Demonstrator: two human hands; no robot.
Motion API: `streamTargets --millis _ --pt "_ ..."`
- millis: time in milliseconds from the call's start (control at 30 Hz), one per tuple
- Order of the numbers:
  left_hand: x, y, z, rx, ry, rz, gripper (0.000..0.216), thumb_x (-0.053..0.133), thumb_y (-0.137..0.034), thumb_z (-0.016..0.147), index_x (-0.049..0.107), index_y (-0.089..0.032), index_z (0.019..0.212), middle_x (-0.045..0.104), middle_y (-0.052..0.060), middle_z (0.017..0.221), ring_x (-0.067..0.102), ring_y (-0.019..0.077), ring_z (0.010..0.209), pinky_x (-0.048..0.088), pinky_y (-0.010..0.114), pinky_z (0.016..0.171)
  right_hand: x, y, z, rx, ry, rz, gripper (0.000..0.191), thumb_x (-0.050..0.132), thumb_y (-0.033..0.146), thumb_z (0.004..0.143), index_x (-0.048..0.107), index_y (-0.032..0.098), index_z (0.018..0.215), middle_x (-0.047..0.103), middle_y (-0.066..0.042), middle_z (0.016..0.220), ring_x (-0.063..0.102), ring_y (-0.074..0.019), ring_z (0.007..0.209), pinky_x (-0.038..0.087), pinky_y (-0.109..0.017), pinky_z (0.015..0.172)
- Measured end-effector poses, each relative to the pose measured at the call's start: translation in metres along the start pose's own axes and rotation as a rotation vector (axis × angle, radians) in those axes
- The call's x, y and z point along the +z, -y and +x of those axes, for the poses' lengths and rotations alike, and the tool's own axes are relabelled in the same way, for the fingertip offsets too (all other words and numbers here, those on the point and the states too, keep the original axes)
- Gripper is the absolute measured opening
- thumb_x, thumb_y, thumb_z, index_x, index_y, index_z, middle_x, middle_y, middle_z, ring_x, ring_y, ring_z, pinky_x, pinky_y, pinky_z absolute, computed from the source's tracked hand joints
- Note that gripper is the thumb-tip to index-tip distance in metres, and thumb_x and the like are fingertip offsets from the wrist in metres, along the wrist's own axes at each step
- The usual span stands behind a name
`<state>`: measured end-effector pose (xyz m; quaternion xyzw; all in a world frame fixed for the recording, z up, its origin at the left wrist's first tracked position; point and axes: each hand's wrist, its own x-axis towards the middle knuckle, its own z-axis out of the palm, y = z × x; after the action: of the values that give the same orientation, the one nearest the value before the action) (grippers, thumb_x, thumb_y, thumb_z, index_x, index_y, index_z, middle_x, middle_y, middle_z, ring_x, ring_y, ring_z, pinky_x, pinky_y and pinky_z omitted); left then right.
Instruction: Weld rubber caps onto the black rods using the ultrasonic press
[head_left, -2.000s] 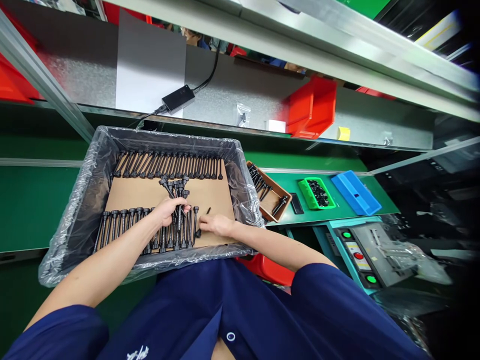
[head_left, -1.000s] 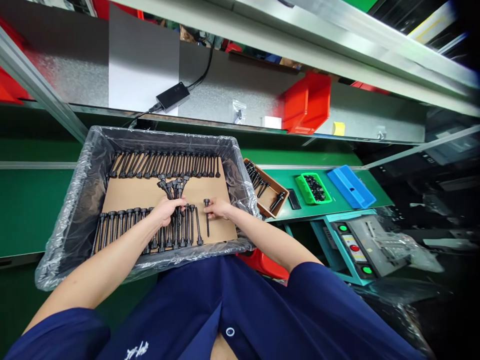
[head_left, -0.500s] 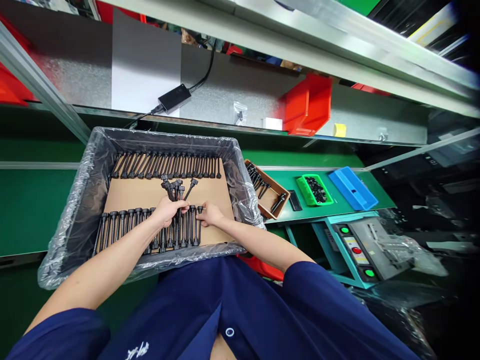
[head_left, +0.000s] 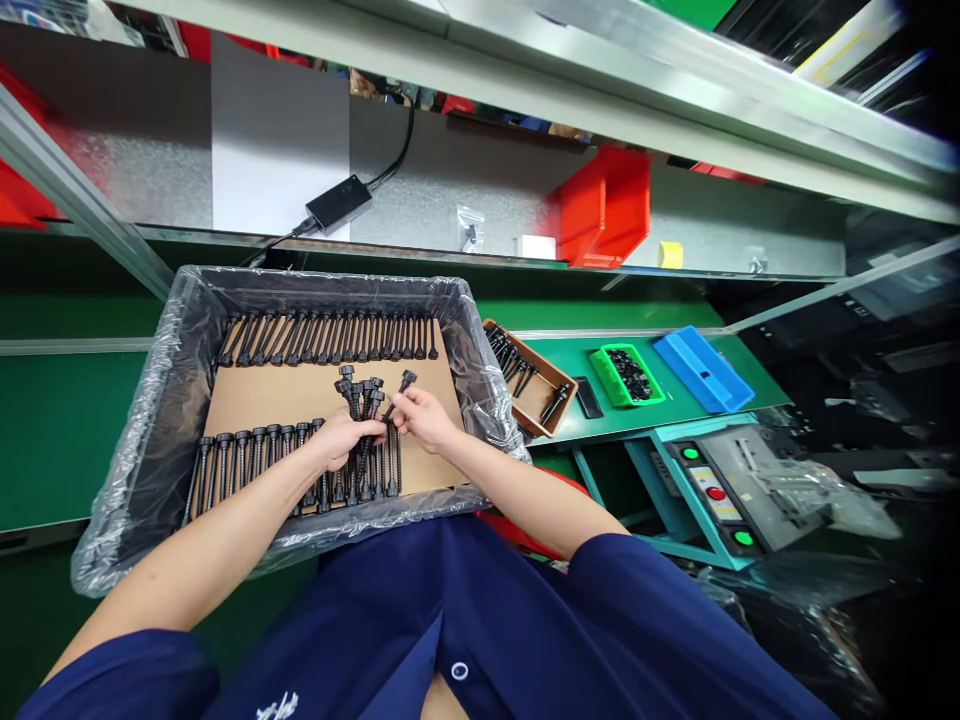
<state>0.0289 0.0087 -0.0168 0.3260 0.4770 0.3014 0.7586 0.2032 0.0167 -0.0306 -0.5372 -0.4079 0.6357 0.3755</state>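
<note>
A plastic-lined grey tray [head_left: 172,360] holds a cardboard sheet [head_left: 277,400] with two rows of black screw-like parts: a far row [head_left: 330,338] and a near row [head_left: 262,455]. My left hand [head_left: 341,438] is closed around a bundle of black parts [head_left: 361,395] that stand up from the fist. My right hand [head_left: 424,415] pinches one black part [head_left: 399,392] at the bundle's right side, just above the near row's right end.
A small brown box [head_left: 559,385] with more black parts sits right of the tray. A green tray of small black pieces [head_left: 626,375], a blue block [head_left: 701,368] and a button panel [head_left: 712,495] lie further right. A red bin [head_left: 604,205] and a black adapter [head_left: 337,202] are on the back shelf.
My right hand laid a part at the near row's right end, then rose to the bundle and pinched another part. My left hand kept its grip on the bundle.
</note>
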Motion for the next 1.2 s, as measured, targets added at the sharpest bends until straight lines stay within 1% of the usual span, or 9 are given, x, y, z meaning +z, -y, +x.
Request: streamTargets --millis 67,167,333,433,533,733,900,1033,1200 --pt "-0.003 -0.002 0.002 0.029 -0.067 0.021 0.03 0.084 -0.025 0.053 0.063 -0.015 0.072 0.061 -0.001 0.06 0.056 0.0127 0.055 0.042 0.028 0.06 -0.016 0.007 0.004 -0.056 -0.088 -0.084 0.033 0.056 0.052 0.088 0.052 0.019 0.086 0.057 0.004 0.058 0.055 -0.0093 0.048 0.045 -0.018 0.047" --pt "-0.009 -0.006 0.005 0.06 -0.096 0.021 0.038 0.087 -0.031 0.05 0.061 -0.015 0.072 0.059 -0.003 0.059 0.054 0.0113 0.053 0.043 0.028 0.06 -0.044 0.012 0.004 -0.209 -0.06 -0.561 0.019 0.055 0.036 0.093 0.057 0.017 0.091 0.061 -0.001 0.069 0.061 -0.0134 0.061 0.05 -0.023 0.059" --pt "-0.01 -0.004 0.009 0.003 -0.117 -0.074 0.046 0.091 -0.036 0.049 0.058 -0.016 0.075 0.056 -0.004 0.058 0.054 0.0114 0.053 0.046 0.027 0.059 -0.055 -0.01 -0.018 -0.421 0.46 -1.434 0.014 0.052 0.021 0.095 0.065 0.016 0.094 0.064 -0.011 0.1 0.062 -0.02 0.086 0.049 -0.03 0.075" --pt "-0.01 0.0 0.011 -0.045 -0.126 -0.127 0.046 0.09 -0.035 0.049 0.058 -0.016 0.076 0.057 -0.004 0.057 0.055 0.0109 0.052 0.047 0.026 0.058 -0.045 -0.028 -0.028 -0.518 0.719 -1.639 0.02 0.046 0.02 0.098 0.066 0.018 0.093 0.061 -0.011 0.108 0.059 -0.0217 0.094 0.047 -0.029 0.072" --pt "-0.011 0.001 0.012 -0.063 -0.118 -0.116 0.042 0.088 -0.036 0.053 0.059 -0.015 0.074 0.057 -0.003 0.056 0.055 0.011 0.051 0.047 0.025 0.056 -0.037 -0.041 -0.032 -0.573 0.82 -1.659 0.02 0.047 0.019 0.097 0.065 0.017 0.091 0.059 -0.01 0.109 0.057 -0.0224 0.1 0.047 -0.028 0.072" --pt "-0.012 -0.002 0.011 -0.116 -0.167 -0.09 0.03 0.082 -0.033 0.056 0.061 -0.015 0.065 0.058 -0.001 0.056 0.052 0.0115 0.05 0.044 0.026 0.053 -0.039 -0.041 -0.031 -0.39 0.734 -1.417 0.017 0.049 0.012 0.093 0.065 0.017 0.097 0.059 -0.01 0.111 0.06 -0.0181 0.087 0.049 -0.03 0.075" --pt "-0.008 -0.002 0.005 -0.002 -0.116 0.022 0.031 0.086 -0.03 0.053 0.067 -0.016 0.073 0.065 0.0 0.069 0.057 0.0139 0.062 0.045 0.028 0.064 -0.023 -0.024 -0.015 -0.015 0.21 -0.545 0.018 0.048 0.023 0.095 0.064 0.016 0.094 0.062 -0.005 0.085 0.058 -0.0121 0.068 0.051 -0.024 0.062" --pt "-0.006 0.002 0.001 0.108 0.012 0.12 0.034 0.088 -0.03 0.052 0.068 -0.016 0.075 0.068 0.003 0.078 0.061 0.0176 0.073 0.046 0.03 0.072 0.006 -0.007 -0.011 0.24 0.146 0.067 0.02 0.058 0.032 0.092 0.063 0.015 0.083 0.06 0.0 0.075 0.054 -0.0071 0.059 0.046 -0.015 0.05" --pt "-0.008 0.004 0.004 0.07 0.013 0.21 0.039 0.087 -0.039 0.055 0.065 -0.015 0.075 0.062 0.001 0.069 0.055 0.0135 0.058 0.045 0.029 0.062 0.0 0.009 -0.003 0.311 0.015 0.276 0.015 0.058 0.026 0.093 0.056 0.016 0.082 0.066 -0.001 0.075 0.059 -0.0062 0.058 0.048 -0.015 0.052"
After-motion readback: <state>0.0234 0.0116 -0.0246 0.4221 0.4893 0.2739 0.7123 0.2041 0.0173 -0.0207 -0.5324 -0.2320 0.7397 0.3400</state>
